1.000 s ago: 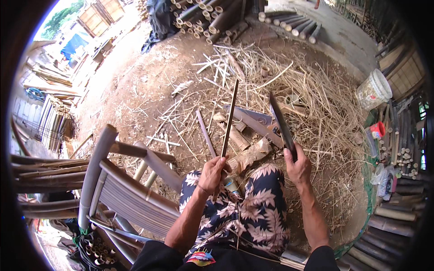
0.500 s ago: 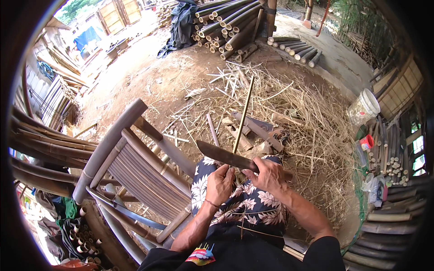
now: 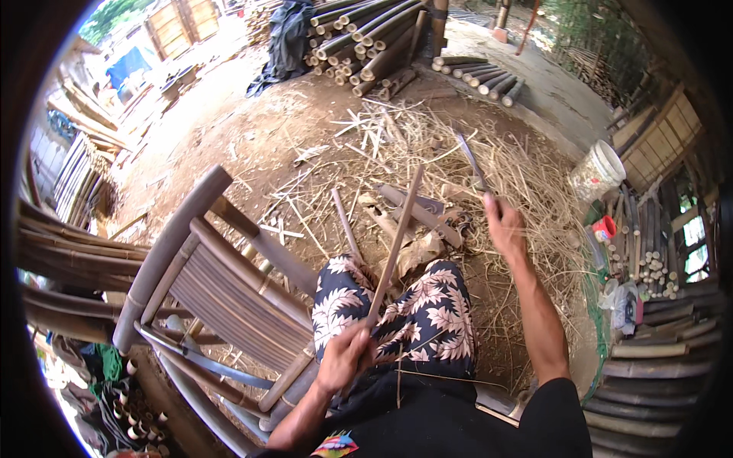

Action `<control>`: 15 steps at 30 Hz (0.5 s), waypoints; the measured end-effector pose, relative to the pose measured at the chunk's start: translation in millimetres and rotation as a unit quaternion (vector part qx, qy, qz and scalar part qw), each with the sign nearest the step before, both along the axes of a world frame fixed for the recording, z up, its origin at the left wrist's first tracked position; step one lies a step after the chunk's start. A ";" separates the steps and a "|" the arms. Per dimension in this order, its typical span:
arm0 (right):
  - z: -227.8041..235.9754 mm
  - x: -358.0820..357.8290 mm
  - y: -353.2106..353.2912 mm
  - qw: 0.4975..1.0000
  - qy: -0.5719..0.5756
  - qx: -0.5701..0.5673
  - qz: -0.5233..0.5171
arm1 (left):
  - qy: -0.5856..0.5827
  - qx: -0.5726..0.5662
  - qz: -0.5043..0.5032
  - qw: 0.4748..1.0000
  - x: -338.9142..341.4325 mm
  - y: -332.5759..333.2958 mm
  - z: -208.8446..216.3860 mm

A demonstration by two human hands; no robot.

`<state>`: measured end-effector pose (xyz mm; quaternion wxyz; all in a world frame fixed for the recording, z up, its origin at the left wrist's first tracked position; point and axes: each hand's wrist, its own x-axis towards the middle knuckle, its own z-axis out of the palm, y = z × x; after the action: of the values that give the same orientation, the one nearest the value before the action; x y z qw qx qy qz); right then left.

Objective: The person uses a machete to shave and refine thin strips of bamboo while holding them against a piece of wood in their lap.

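1. Grips the lower end of a narrow bamboo strip [image 3: 397, 244] in the left hand [image 3: 347, 357], with thumb and fingers folded firmly around it, low over the lap.
2. Slants the strip upward and away from the body, leaning a little to the right, above the gap between the knees and with its far end over the littered ground.
3. Clasps the handle of a long knife [image 3: 475, 166] in the right hand [image 3: 504, 227], with fingers wrapped closed around it and the arm stretched forward, out beyond the right knee.
4. Points the knife ahead and slightly left, over a spread of pale shavings [image 3: 534, 172], well apart from the strip. Shows the blade as a thin, dark sliver; cannot tell which way its cutting edge faces.
5. Wears dark trousers [image 3: 443, 317] with a pale leaf print and a black shirt [image 3: 458, 420], with a thin fibre [image 3: 435, 375] lying across the front.
6. Sits beside a slatted bamboo chair [image 3: 237, 294], tilted, on the left.
7. Faces a chunk of wood [image 3: 422, 250] just beyond the knees, near a handsaw [image 3: 427, 204] partly covered by other pieces.
8. Has a white bucket [image 3: 599, 172] and a red container [image 3: 604, 228] off to the right, and stacked bamboo poles [image 3: 366, 42] farther ahead.
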<state>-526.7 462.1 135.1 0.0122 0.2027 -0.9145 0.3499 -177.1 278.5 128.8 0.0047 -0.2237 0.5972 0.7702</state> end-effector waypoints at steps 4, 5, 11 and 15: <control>-3.1 112.8 -39.6 0.973 0.057 -0.039 0.221 | 0.049 0.067 0.073 0.994 -65.8 -7.7 18.3; -8.8 130.2 -41.4 0.967 0.082 -0.011 0.243 | 0.052 0.074 0.076 0.993 -78.0 -8.2 16.3; -16.9 134.3 -53.2 0.959 0.164 -0.053 0.225 | 0.100 0.028 0.112 0.988 -89.2 4.8 23.1; -15.4 105.1 -53.7 0.988 0.008 0.048 0.147 | 0.061 0.022 0.082 0.995 -75.5 10.2 29.4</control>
<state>-421.7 408.4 119.7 -0.0421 0.3384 -0.8902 0.3020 -252.6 288.7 158.2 -0.0900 -0.2239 0.5589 0.7933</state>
